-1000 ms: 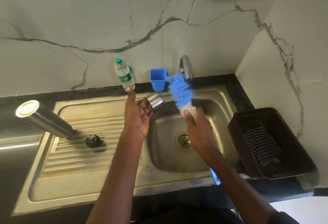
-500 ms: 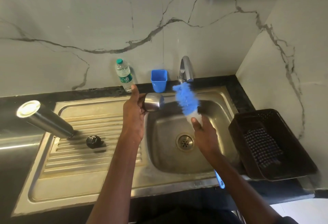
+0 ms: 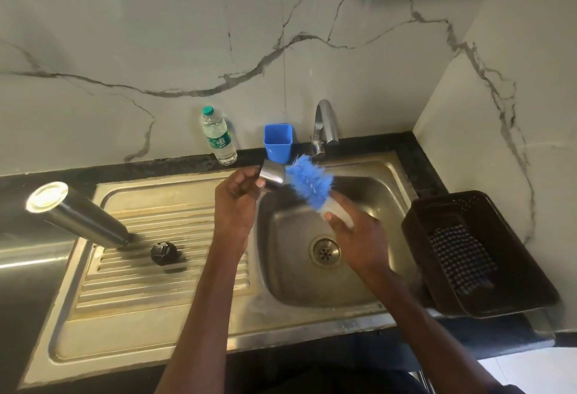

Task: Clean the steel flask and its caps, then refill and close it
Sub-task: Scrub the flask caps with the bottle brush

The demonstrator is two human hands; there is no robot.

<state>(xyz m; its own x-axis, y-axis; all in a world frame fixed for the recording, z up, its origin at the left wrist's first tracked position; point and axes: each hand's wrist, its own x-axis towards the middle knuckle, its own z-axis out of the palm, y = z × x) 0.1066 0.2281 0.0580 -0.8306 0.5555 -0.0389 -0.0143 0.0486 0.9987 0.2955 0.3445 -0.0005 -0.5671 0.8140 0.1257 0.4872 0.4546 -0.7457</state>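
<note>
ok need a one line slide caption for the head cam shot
Over the sink, the left hand holds a steel cap while the right hand works a blue brush at its mouth.

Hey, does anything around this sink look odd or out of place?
Only the tall steel flask: it stands inverted, mouth down, on the ribbed draining board, beside the black inner cap. No spill shows.

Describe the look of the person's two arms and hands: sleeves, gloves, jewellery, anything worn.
Both forearms are bare from wrist to the bottom edge of the picture; no sleeve shows on them. The left hand and right hand wear no gloves, and no ring, watch or bracelet is visible. Fingernails look short. Dark clothing shows at the bottom edge, near the right arm.
</note>
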